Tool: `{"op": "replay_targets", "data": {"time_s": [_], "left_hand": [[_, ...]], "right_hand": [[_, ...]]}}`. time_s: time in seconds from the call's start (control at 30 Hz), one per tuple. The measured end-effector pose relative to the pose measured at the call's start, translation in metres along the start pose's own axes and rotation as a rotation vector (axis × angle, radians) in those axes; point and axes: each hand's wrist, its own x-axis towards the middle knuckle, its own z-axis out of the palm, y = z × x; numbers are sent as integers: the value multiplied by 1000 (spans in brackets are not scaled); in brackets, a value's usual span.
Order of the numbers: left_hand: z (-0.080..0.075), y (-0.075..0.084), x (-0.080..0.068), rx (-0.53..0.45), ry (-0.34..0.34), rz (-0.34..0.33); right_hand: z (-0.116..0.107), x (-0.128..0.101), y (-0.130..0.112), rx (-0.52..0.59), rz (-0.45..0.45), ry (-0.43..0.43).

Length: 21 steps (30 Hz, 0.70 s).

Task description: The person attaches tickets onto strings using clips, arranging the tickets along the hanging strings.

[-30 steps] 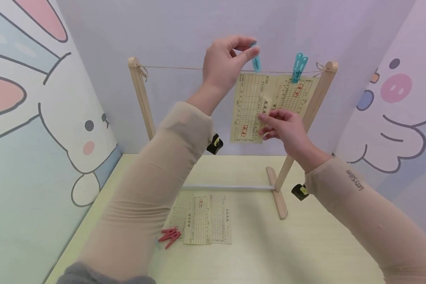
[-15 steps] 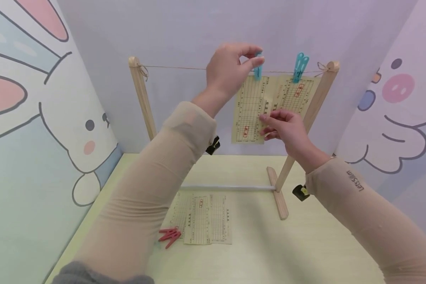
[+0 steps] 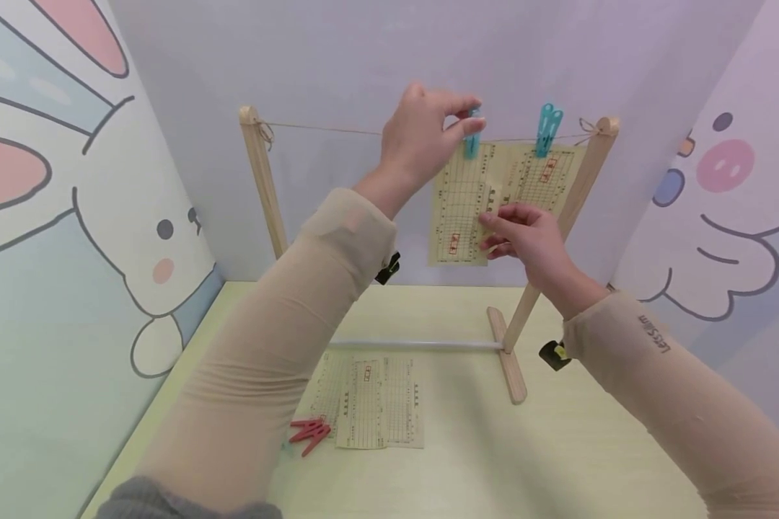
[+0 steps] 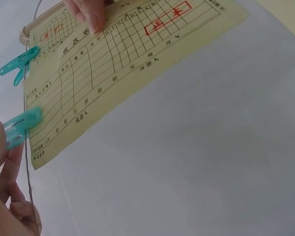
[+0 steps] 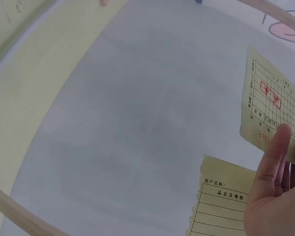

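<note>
Pegging step in hand: left hand (image 3: pixel 428 137) pinches the turquoise plastic clothespin (image 3: pixel 472 137) onto the yellow printed paper slip (image 3: pixel 461 205) at the string line (image 3: pixel 324 130), right hand (image 3: pixel 526 238) pinching its edge; next, apparently, release calls for a seated clip.

Pale yellow printed slip (image 3: pixel 462 209) with a ruled grid and a red stamp, hanging upright from the string (image 3: pixel 337 130), overlapping its neighbour's edge. Teal clothespin (image 3: pixel 472 137) clamped on its top edge at the string, pointing up.
</note>
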Motion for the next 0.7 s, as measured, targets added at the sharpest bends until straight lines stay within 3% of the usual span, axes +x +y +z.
{"op": "replay_targets", "data": {"time_s": [0.4, 0.7], "left_hand": [[-3, -2, 2, 60, -124, -11], [-5, -4, 1, 90, -123, 10]], "right_hand": [[0, 0, 2, -3, 21, -2], [-3, -3, 0, 47, 6, -44]]}}
